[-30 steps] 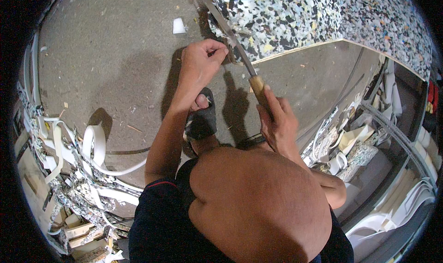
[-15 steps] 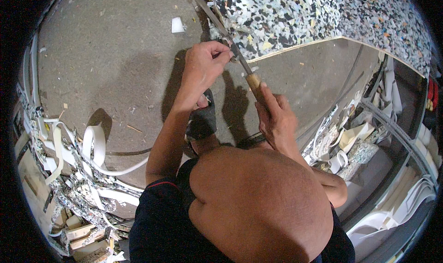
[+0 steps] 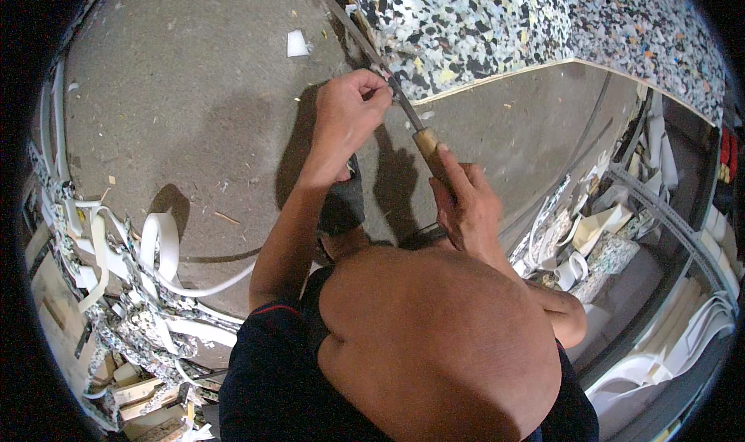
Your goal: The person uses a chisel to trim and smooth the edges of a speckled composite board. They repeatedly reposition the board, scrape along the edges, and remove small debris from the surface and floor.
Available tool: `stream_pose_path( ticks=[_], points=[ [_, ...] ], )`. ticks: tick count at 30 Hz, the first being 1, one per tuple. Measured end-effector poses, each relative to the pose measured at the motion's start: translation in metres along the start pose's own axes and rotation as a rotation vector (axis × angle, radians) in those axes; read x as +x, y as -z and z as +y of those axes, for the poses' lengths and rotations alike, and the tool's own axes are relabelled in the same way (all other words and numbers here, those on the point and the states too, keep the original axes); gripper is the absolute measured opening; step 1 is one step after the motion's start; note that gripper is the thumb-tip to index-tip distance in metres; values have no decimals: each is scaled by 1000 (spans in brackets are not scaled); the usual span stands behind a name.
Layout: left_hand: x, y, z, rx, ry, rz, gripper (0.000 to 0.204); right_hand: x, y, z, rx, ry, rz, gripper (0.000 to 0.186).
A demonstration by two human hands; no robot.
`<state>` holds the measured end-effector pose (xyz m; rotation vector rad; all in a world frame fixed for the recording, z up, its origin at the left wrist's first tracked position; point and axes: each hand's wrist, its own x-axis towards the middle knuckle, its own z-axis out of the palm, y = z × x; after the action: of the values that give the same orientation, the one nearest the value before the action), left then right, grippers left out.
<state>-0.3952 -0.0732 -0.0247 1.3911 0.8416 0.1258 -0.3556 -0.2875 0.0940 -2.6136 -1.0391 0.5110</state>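
My right hand grips the wooden handle of a long knife, index finger stretched along the handle. Its narrow dark blade slants up and to the left, across the edge of a thick speckled foam block in white, black, blue and yellow. Beside the middle of the blade, my left hand is closed in a pinch near the block's lower left corner. Whatever lies between thumb and fingertips is too small to make out.
A white foam scrap lies on the concrete floor. White strips and speckled offcuts heap up at left. More foam waste lies at right, beside a grey metal frame. A dark shoe is below my left hand.
My left hand and forearm have shifted slightly right. The knife and right hand have barely moved, with the blade still along the foam block's edge.
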Motion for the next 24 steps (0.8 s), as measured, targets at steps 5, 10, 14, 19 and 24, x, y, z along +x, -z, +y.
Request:
stream_pose_path(
  ticks=[5, 10, 14, 19, 24],
  points=[
    [0, -2, -7, -49, 23, -15, 17, -15, 0, 5, -83, 31, -4, 57],
    [3, 8, -22, -35, -12, 87, 16, -39, 7, 13, -47, 67, -14, 57],
    [13, 54, -27, -174, -124, 304, 12, -25, 26, 21, 65, 113, 14, 57],
    [25, 82, -33, -125, -167, 338, 5, 30, 45, 46, 96, 26, 248, 52],
    [42, 28, -24, -279, -207, 320, 18, 103, 46, 59, 377, -294, 215, 51]
  ],
)
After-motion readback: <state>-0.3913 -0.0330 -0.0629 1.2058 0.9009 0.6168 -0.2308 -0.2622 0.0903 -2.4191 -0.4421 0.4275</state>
